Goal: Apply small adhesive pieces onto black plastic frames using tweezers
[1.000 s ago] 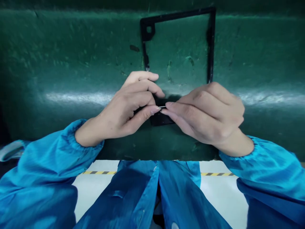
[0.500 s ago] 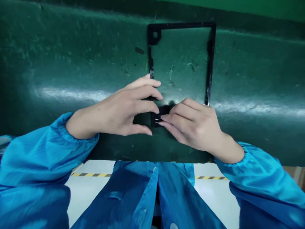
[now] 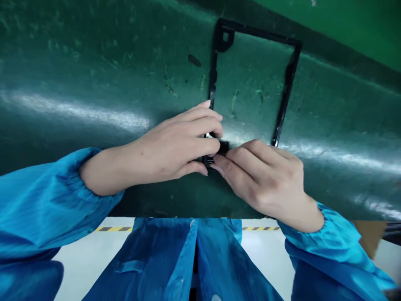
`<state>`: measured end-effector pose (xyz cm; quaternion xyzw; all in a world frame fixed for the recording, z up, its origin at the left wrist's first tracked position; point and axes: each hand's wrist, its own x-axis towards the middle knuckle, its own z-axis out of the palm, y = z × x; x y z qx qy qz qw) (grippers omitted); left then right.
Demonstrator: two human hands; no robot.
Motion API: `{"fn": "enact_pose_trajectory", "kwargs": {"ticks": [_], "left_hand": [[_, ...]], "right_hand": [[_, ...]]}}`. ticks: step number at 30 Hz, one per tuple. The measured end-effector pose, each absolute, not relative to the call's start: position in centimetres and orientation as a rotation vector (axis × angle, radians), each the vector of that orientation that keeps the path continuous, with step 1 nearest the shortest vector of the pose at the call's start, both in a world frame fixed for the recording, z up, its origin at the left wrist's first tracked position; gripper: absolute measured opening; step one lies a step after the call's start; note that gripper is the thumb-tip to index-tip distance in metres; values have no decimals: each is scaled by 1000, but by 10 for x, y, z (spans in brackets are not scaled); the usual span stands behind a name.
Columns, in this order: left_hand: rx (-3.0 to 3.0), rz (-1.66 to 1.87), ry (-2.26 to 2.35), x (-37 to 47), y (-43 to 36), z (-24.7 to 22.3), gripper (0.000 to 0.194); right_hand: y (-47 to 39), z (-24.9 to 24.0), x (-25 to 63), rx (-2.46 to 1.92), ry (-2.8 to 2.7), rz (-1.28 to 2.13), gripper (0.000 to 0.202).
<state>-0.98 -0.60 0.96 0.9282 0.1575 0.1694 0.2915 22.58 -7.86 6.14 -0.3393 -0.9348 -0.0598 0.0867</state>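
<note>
A thin black rectangular frame (image 3: 288,94) lies flat on the green work surface, with a holed tab in its far left corner. My left hand (image 3: 175,146) reaches over the frame's left side; its thumb and index finger close around the near left corner and the other fingers rest on the side bar. At that same corner, my right hand (image 3: 266,179) has thumb and index fingertips pinched together. Thin shiny lines show beside these fingertips, but what they pinch is too small to make out. My right hand covers most of the frame's near side.
The scuffed green work surface (image 3: 94,83) has a rounded front edge close to my body. A brighter green area (image 3: 354,37) lies beyond it at the far right. Below are a pale floor with yellow-and-black tape (image 3: 115,229) and a brown board-like object (image 3: 369,236) at right.
The view has turned and shifted, so the frame appears tilted and further right. My left thumb and index finger have moved in onto the near left corner. My right fingertips stay pinched there.
</note>
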Motion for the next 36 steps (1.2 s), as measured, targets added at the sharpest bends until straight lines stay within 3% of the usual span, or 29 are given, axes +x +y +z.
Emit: {"fn": "enact_pose_trajectory", "kwargs": {"ticks": [12,17,22,28,36], "left_hand": [[2500,488,454,-2,-4,5,19],[2487,492,463,0,-4,4,31],[2506,514,444,0,-3,4,37],[2471,571,424,1,-2,-2,40],[2432,546,440,1,-1,1,37]], "right_hand": [[-66,89,206,-942,-3134,-336,24],[-65,84,216,-998,-3166,-272,20],[-69,87,233,-1088,-3170,-248,29],[-74,88,234,-1071,-3128,-322,30],[-71,89,223,-1002,-3084,-385,16]]}}
